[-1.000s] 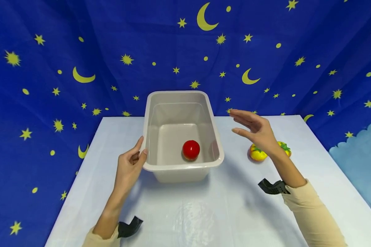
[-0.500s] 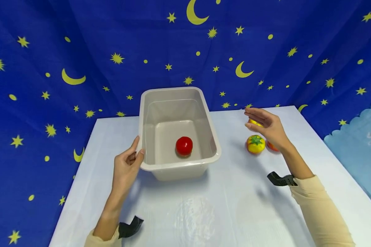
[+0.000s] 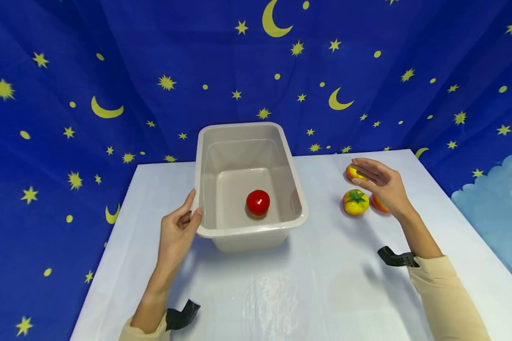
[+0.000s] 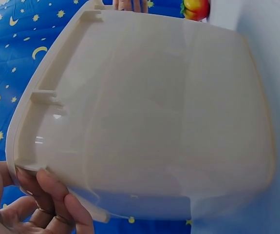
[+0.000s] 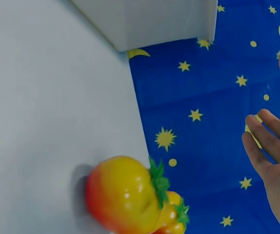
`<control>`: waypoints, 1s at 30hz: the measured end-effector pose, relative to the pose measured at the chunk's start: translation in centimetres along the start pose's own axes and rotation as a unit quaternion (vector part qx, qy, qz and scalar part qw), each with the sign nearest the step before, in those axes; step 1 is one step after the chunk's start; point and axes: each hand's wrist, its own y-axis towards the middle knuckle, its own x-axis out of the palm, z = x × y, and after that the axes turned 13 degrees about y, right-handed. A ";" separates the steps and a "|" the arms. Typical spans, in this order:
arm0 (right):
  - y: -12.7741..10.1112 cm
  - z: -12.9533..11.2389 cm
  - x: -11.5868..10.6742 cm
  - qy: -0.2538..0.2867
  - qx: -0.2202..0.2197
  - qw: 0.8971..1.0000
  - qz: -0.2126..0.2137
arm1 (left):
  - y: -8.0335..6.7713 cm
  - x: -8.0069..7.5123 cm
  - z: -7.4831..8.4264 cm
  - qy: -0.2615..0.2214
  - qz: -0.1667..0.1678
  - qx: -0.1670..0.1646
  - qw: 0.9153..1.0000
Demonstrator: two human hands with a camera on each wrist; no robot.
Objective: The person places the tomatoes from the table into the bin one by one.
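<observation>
The bin (image 3: 247,182) rim is pinched by the left hand (image 3: 177,232). The right hand (image 3: 381,182) is held flat, fingers released, over the yellow tomatoes (image 3: 355,202). These are judged light, smooth and best cupped around the sides.

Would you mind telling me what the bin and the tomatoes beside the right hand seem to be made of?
The bin looks like moulded plastic, beige and semi-glossy: its wall is thin and slightly translucent, with moulded ribs under the rim in the left wrist view. The tomatoes are probably plastic or foam replicas: the skin is smooth with a painted-looking yellow-to-red fade and a stiff green calyx. Which of the two cannot be told.
</observation>
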 end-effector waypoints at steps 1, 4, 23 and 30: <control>-0.1 0.1 -0.1 0.005 -0.001 1.000 0.001 | 0.1 0.0 0.0 -0.003 -0.001 0.001 1.000; -0.6 0.6 -0.5 0.028 0.004 1.000 0.005 | 0.1 0.1 0.0 -0.010 -0.006 0.001 1.000; -3.4 4.3 -2.1 -0.087 0.120 0.988 0.052 | 0.0 0.2 -0.2 -0.014 0.002 -0.001 1.000; -3.8 5.0 -2.0 -0.070 0.148 0.986 0.038 | 0.2 0.2 -0.1 -0.008 0.005 0.002 1.000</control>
